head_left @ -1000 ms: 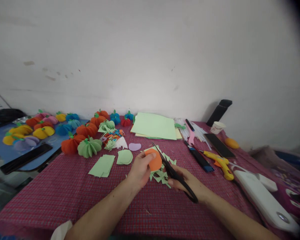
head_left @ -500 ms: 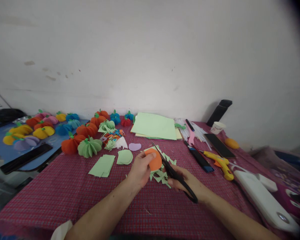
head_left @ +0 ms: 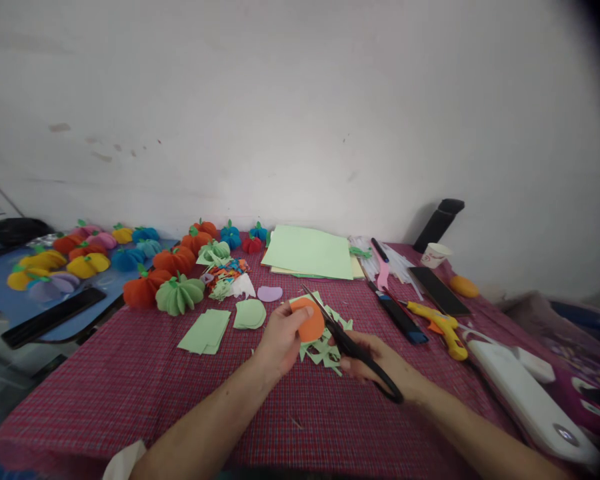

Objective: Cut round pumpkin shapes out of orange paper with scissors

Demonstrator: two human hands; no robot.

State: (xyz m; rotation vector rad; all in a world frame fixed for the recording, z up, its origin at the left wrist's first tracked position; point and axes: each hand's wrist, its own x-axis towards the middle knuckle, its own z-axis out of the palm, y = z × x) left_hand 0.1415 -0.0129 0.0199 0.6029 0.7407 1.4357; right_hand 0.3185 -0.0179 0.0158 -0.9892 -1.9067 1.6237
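Note:
My left hand pinches an orange paper circle with light green paper under it, held just above the red checked tablecloth. My right hand grips black scissors, whose blades lie along the circle's right edge with the tips pointing away from me. Green paper offcuts lie beneath both hands.
Cut green circles, folded green squares and a purple half circle lie left of my hands. Several paper pumpkins stand at the back left. Green sheets, a yellow glue gun, a white device and a paper cup are around.
The right hand has drawn the scissors' handles slightly back toward me and to the right. The left hand and the orange circle have barely moved.

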